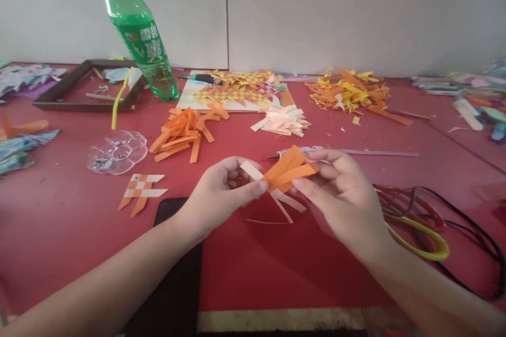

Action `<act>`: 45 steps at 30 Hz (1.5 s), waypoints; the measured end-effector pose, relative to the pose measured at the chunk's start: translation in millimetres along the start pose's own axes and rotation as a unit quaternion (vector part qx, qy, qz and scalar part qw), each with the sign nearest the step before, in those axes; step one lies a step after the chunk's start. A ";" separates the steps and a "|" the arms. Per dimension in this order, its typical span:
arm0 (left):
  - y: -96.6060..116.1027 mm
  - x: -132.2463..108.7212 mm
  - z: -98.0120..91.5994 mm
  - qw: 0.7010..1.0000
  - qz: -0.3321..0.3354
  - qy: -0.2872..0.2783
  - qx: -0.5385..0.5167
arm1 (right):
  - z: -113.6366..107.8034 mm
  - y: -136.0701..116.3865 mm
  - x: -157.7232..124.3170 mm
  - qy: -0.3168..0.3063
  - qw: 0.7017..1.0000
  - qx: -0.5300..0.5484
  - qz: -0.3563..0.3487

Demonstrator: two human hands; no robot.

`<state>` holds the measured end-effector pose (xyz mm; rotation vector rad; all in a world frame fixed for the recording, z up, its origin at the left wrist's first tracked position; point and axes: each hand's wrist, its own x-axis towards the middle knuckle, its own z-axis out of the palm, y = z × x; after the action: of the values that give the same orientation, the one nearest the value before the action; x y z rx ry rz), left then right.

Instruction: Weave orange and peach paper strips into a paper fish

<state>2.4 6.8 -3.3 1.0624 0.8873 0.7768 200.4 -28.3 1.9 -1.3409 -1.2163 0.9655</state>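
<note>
Between my two hands, above the red table, is a small bundle of crossed orange paper strips with pale cream strips sticking out. My left hand pinches it at the left, thumb on top. At the right end, my right hand grips the orange strips between thumb and fingers. A finished-looking woven paper fish in orange and cream lies left of my left hand. Behind the hands are a pile of loose orange strips and a pile of cream strips.
A green soda bottle stands at the back left, near a dark frame and a clear petal-shaped dish. Woven pieces lie on a board. Yellow-handled scissors and a black cable are at the right. A dark phone-like slab lies under my left forearm.
</note>
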 end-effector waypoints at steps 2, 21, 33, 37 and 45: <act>-0.7 0.3 -0.1 0.999 -0.007 -0.031 0.003 | -0.2 -0.9 -0.3 -0.004 1.000 -0.003 0.004; 3.3 -1.7 2.3 0.996 -0.047 -0.053 0.063 | -3.2 8.6 -11.3 0.040 0.950 -0.233 -0.206; 3.0 0.1 0.7 0.996 -0.064 -0.035 0.049 | -11.6 8.5 -3.3 0.018 0.871 -0.297 -0.390; 2.3 0.7 2.0 0.999 -0.039 -0.034 0.009 | -8.7 4.0 -7.5 -0.044 0.835 -0.325 -0.441; 2.5 3.6 3.7 0.999 -0.040 -0.002 -0.021 | -1.9 3.0 -8.5 -0.108 0.823 -0.320 -0.457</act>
<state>7.0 9.2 -1.0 0.9860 0.9018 0.7237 201.4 -36.8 -1.5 -0.8964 -2.1923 -0.0178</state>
